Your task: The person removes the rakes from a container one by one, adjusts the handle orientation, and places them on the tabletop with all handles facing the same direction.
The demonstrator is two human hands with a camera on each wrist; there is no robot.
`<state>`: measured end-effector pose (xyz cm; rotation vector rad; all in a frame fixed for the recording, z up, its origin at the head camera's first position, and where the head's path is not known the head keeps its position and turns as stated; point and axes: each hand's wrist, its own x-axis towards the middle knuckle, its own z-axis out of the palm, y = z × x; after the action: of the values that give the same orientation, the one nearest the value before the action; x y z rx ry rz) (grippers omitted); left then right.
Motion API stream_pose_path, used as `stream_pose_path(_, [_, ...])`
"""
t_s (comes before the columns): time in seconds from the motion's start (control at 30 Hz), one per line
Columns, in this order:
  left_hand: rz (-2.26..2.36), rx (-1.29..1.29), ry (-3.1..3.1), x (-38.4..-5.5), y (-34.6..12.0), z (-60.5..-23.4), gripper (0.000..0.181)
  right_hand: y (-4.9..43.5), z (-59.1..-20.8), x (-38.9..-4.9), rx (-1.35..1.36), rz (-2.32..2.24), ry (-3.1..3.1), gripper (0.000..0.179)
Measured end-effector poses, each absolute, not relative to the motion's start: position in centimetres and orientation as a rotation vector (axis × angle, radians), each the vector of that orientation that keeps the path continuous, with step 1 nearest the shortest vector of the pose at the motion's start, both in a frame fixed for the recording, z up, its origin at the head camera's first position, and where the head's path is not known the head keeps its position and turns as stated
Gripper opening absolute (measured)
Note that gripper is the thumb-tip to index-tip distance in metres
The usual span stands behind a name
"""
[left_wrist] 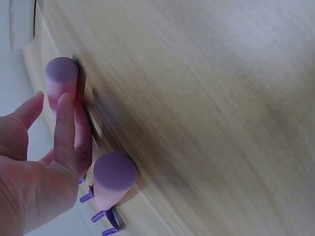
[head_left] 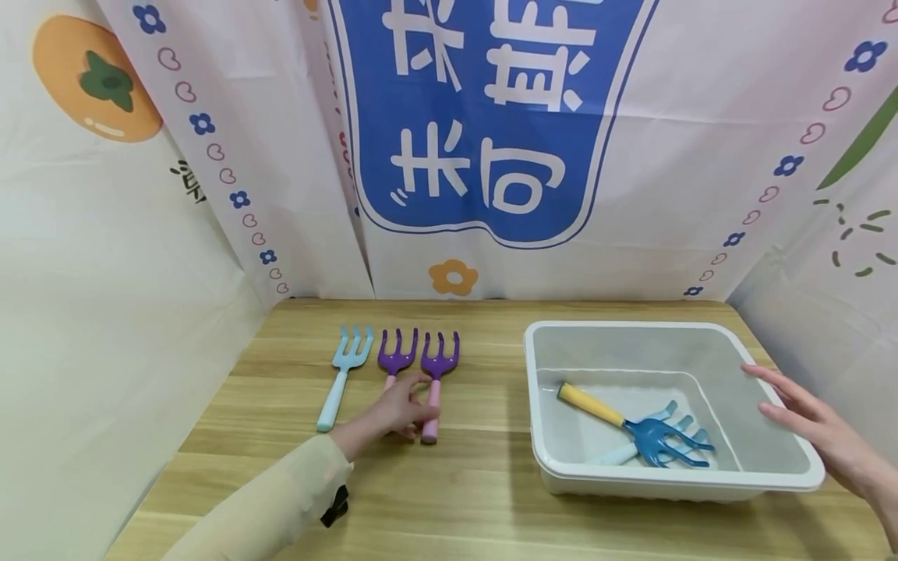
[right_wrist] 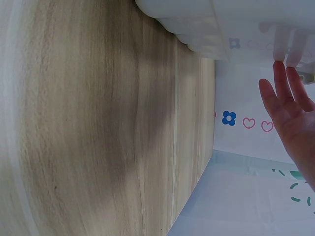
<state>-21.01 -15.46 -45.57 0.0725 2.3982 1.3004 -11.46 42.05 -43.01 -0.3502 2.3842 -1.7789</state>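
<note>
My left hand (head_left: 398,407) reaches over the pink handle (head_left: 431,409) of the right-hand purple hand fork (head_left: 440,365). In the left wrist view its fingers spread around the handle end (left_wrist: 62,73), one touching it, another raised apart. Beside it lies a second purple hand fork (head_left: 397,358), and farther left a light blue hand fork (head_left: 338,387). My right hand (head_left: 817,421) is at the right side of a white plastic bin (head_left: 652,477), fingers extended along its wall. Inside the bin, a blue hand fork with a yellow handle (head_left: 592,403) lies across a light blue one (head_left: 617,454).
The wooden table (head_left: 449,506) meets a printed white cloth (head_left: 295,195) at the back, with cloth on both sides too. The bin takes up the table's right part, its raised rim facing upward.
</note>
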Motion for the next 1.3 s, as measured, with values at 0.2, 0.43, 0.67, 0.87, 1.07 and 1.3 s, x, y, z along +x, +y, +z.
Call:
stream_pose_path(0.2, [1.313,0.065,2.417,-20.8,-15.5,-44.6,0.071,42.0,-43.0,-11.4,-0.373,-1.802,2.361,0.056])
stream_pose_path(0.43, [1.276,0.195,2.554,-20.6,-15.1,-42.8,0.065,42.1,-43.1,-11.5,-0.39,-1.83,2.343,0.056])
stream_pose_path(0.67, [1.324,0.437,2.553,-20.2,-13.1,-40.3,0.057,42.1,-43.0,-11.5,-0.379,-1.807,2.364,0.056])
stream_pose_path(0.87, [1.416,0.614,2.428,-19.6,-10.8,-38.0,0.05,42.0,-43.1,-11.5,-0.4,-1.823,2.354,0.055])
stream_pose_path(1.07, [1.427,0.788,2.351,-19.8,-8.3,-35.0,0.046,41.9,-43.1,-11.5,-0.417,-1.819,2.36,0.055])
stream_pose_path(1.3, [1.333,1.004,2.335,-20.9,-5.3,-32.6,0.044,42.0,-43.1,-11.7,-0.407,-1.831,2.359,0.056])
